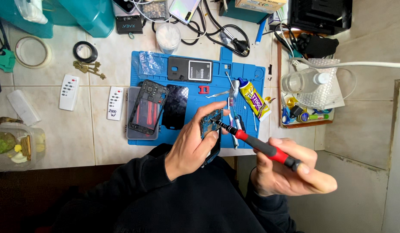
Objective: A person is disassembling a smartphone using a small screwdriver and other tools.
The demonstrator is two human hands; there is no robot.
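over on the left, two white remotes (69,92) are lying out of the way, while a black phone frame (147,106) is resting on the blue mat (247,73). nearer, the left hand (192,144) is gripping a circuit board (210,122) upright, steadying it. the right hand (290,172) is pinching a red screwdriver (262,146), its tip touching the board.
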